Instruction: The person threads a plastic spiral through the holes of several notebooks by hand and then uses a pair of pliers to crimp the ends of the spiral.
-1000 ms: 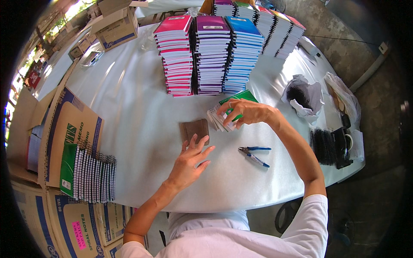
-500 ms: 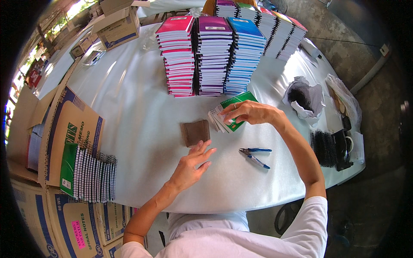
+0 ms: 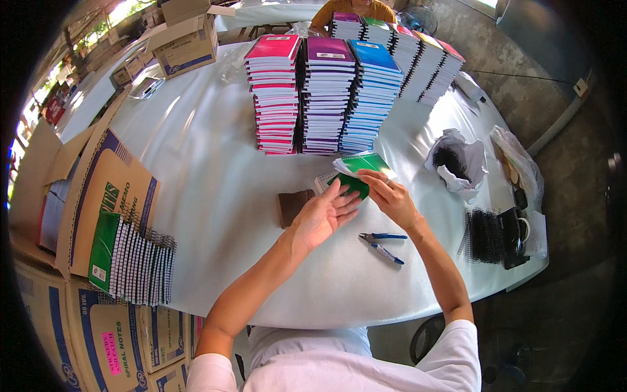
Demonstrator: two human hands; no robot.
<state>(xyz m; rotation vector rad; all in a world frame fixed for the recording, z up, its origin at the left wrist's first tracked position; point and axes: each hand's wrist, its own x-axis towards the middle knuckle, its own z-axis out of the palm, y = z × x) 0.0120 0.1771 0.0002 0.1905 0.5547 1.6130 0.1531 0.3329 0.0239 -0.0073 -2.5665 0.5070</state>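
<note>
A small green-covered notebook is tilted up off the table, its near edge pinched in the fingers of my right hand. Beneath it lie more green covers and white pages, partly hidden by my hands. My left hand is open, palm up, its fingertips at the lower green cover; whether they touch it I cannot tell. Just left of that hand sits a brown block, partly covered by it. Blue-handled cutting pliers lie on the table below my right hand.
Tall stacks of pink, purple and blue notebooks stand ahead. More spiral notebooks and a person are behind. Right: a paper-wrapped bundle of black coils. Left: green spiral notebooks by cardboard boxes.
My left hand has moved up and right from the brown block to the green notebooks, turning palm up. My right hand has shifted down slightly and now lifts a green notebook.
</note>
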